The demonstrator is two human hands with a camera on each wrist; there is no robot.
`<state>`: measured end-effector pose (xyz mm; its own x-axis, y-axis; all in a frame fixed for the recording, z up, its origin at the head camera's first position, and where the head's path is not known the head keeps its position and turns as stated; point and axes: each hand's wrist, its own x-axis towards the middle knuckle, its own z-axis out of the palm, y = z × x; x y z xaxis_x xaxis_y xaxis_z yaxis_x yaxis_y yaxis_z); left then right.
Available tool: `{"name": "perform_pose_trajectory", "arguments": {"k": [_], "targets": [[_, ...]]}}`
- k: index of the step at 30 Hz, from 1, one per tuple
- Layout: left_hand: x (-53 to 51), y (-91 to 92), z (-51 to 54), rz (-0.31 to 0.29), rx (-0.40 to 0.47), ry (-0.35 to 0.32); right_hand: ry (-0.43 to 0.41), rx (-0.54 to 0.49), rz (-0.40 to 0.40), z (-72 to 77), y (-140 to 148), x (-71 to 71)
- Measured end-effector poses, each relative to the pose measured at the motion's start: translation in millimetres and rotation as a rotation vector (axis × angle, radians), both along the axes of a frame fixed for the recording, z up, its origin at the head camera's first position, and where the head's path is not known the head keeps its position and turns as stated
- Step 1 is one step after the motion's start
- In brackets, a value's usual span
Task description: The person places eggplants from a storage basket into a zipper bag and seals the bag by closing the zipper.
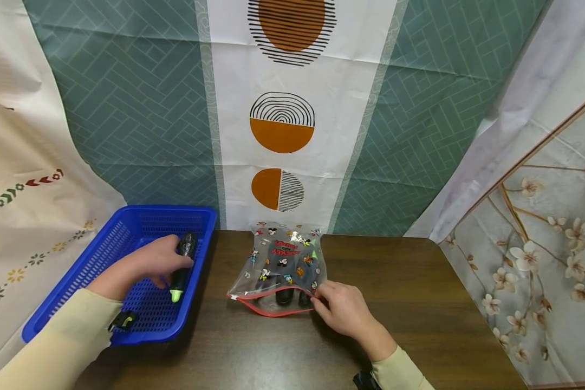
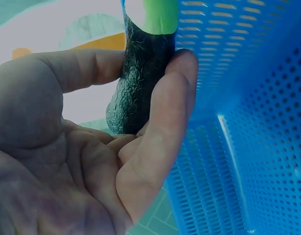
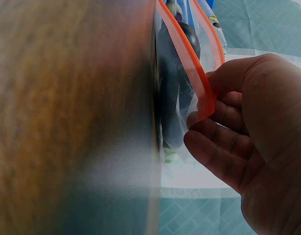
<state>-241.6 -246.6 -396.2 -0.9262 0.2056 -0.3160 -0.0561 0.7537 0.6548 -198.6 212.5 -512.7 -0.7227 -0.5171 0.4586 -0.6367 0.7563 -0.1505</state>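
Note:
In the head view, my left hand (image 1: 163,257) is over the blue basket (image 1: 209,238), holding a dark, wrinkled eggplant (image 1: 179,279) with a pale green end. The left wrist view shows thumb and fingers pinching the eggplant (image 2: 140,73) around its middle, green end up in that view. On the table, my right hand (image 1: 343,309) pinches the right corner of the red-edged mouth of a clear zip bag (image 1: 283,265) printed with cartoon figures. Its mouth gapes. Dark, rounded things (image 3: 172,98) lie inside; the print partly hides them.
The basket stands at the left of the brown wooden table (image 1: 395,292), the bag to its right. Patterned cloth (image 1: 292,206) hangs behind the table's back edge. Flowered cloth (image 1: 526,260) hangs along the right side, and cream cloth (image 1: 29,216) at the left.

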Motion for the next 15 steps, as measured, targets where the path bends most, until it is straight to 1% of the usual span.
{"name": "perform_pose_trajectory", "arguments": {"k": [4,9,15], "targets": [[3.3,2.2,4.2,0.011,0.029,0.027,0.003,-0.004,0.0,-0.3,-0.2,-0.3],[7.9,3.2,9.4,0.023,0.068,0.037,0.008,-0.01,0.004,-0.5,-0.2,-0.1],[11.2,3.2,11.5,0.026,0.108,0.052,-0.005,-0.01,0.003,-0.6,-0.7,0.2]]}}
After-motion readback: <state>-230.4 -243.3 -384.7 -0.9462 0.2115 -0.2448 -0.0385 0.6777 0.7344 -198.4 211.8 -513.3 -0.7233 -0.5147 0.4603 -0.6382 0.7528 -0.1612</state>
